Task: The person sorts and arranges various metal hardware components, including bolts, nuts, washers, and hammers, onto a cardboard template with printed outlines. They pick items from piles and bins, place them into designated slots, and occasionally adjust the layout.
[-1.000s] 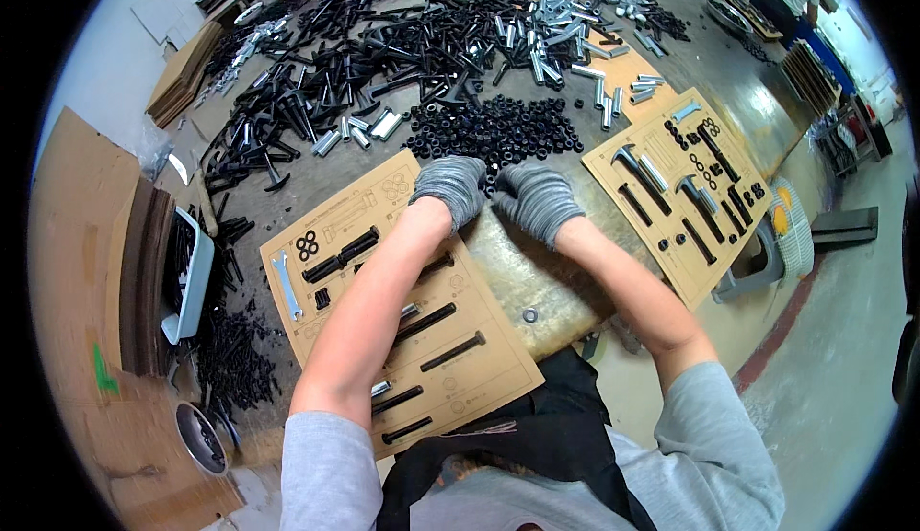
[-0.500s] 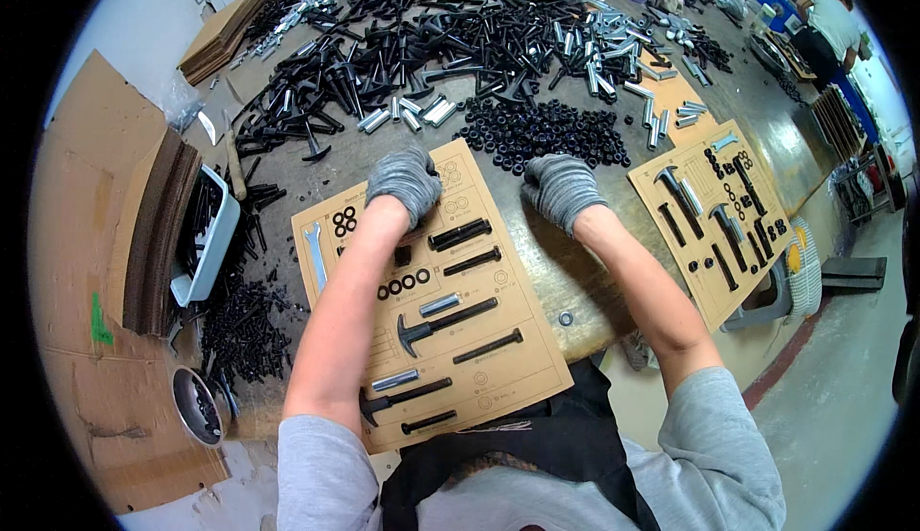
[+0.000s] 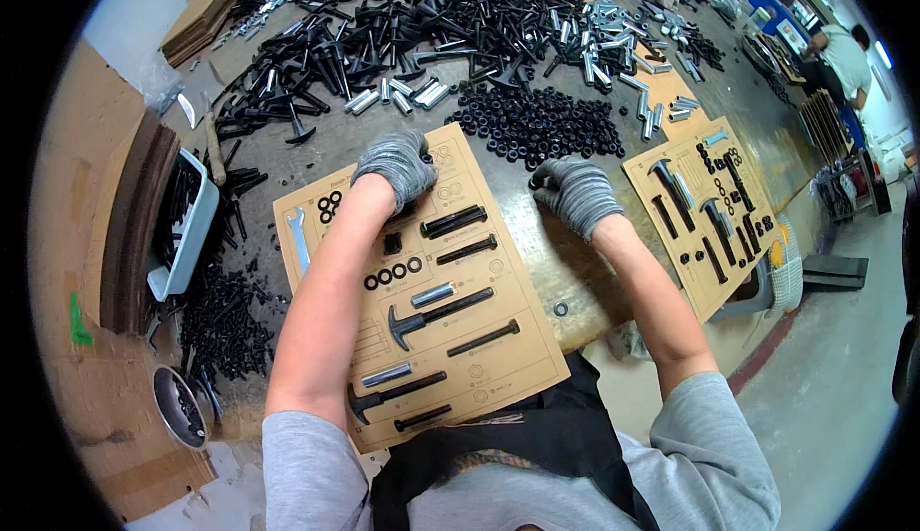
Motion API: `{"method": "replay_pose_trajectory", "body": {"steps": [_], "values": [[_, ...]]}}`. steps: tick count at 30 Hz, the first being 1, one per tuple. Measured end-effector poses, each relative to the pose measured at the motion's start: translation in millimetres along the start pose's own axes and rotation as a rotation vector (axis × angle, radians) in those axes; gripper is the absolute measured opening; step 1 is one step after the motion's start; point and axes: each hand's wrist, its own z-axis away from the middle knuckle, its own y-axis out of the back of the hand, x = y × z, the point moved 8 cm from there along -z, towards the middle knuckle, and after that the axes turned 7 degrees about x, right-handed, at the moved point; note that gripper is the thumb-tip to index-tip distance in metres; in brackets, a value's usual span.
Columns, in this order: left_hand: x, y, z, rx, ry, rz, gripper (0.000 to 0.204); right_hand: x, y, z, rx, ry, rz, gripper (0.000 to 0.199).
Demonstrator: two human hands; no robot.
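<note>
A cardboard sheet with printed outlines lies tilted before me. It bears black rings, a small wrench, silver tubes, black bolts and T-headed black rods. My left hand, in a grey knit glove, is over the sheet's upper part, fingers curled; a dark bit shows at the fingertips, its kind unclear. My right hand, gloved alike, is closed just right of the sheet, with a small black nut at its fingertips. Beyond it spreads a pile of black nuts.
A second loaded cardboard sheet lies at right. Heaped black rods and silver tubes cover the far table. Left are a light-blue bin, stacked cardboard and a metal bowl. A loose ring lies near the table edge. Another person stands far right.
The view has shifted slightly, moving the scene a little leftward. My right hand has drawn slightly away from the sheet, its fingertips turned more into view. My left hand stays over the sheet's upper part.
</note>
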Motion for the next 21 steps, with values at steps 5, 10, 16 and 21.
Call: {"method": "replay_pose_trajectory", "body": {"steps": [5, 10, 16, 21], "values": [[-7, -7, -3, -0.074, -0.216, 0.107, 0.044, -15, -7, -20, -0.047, 0.12, 0.056, 0.025], [-13, -5, 0, 0.009, -0.157, 0.131, 0.04, -67, 5, -51, -0.011, 0.046, -0.403, 0.028], [-6, -5, 0, 0.11, -0.112, 0.138, 0.041, -100, -19, -87, -0.025, 0.016, -0.035, 0.025], [-14, -9, 4, 0.088, -0.071, 0.179, 0.043, -102, -24, -87, -0.108, 0.056, 0.013, 0.03]]}}
